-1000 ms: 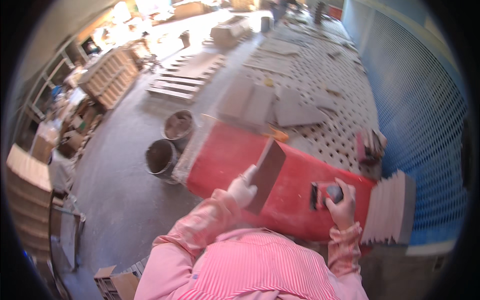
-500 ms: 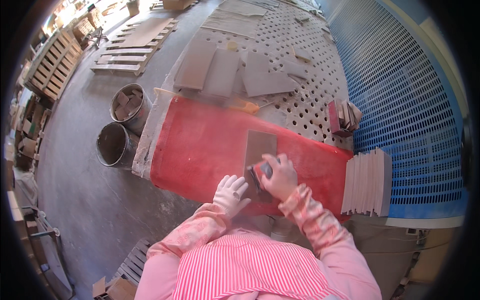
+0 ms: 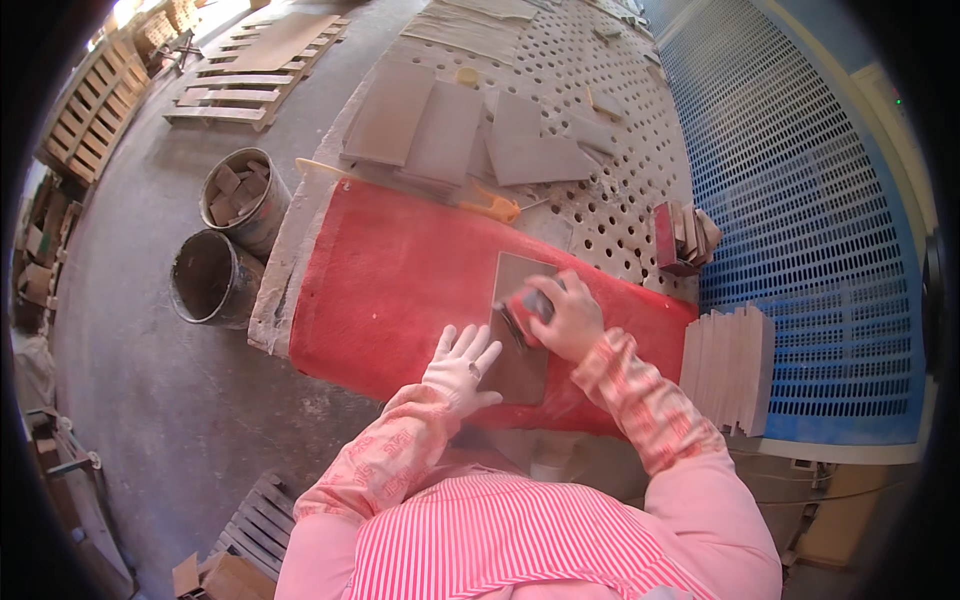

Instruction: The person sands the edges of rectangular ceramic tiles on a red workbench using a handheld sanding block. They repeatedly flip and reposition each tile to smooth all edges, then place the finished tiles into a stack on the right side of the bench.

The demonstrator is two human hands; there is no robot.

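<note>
A flat grey-brown tile [image 3: 524, 378] lies lengthwise away from me on a red cloth [image 3: 400, 270]. My right hand [image 3: 572, 320] is closed round a small red-and-black hand sander [image 3: 520, 312], which rests on the tile's upper half. Motion blurs the tool, and my fingers hide part of it. My left hand [image 3: 462, 372], in a white glove with a worn spot, lies with its fingers spread beside the tile's left edge. Nothing is in it.
Beyond the cloth, several grey tiles [image 3: 445, 130] and an orange-handled tool [image 3: 495, 207] lie on a perforated table [image 3: 640, 150]. Upright tiles [image 3: 728, 370] stand at right beside a blue slatted panel [image 3: 820, 300]. Two buckets [image 3: 215, 280] stand on the floor at left, one holding broken pieces.
My right hand and the sander have slid a little farther away along the tile. My left hand stays spread by its left edge. The whole view has shifted slightly.
</note>
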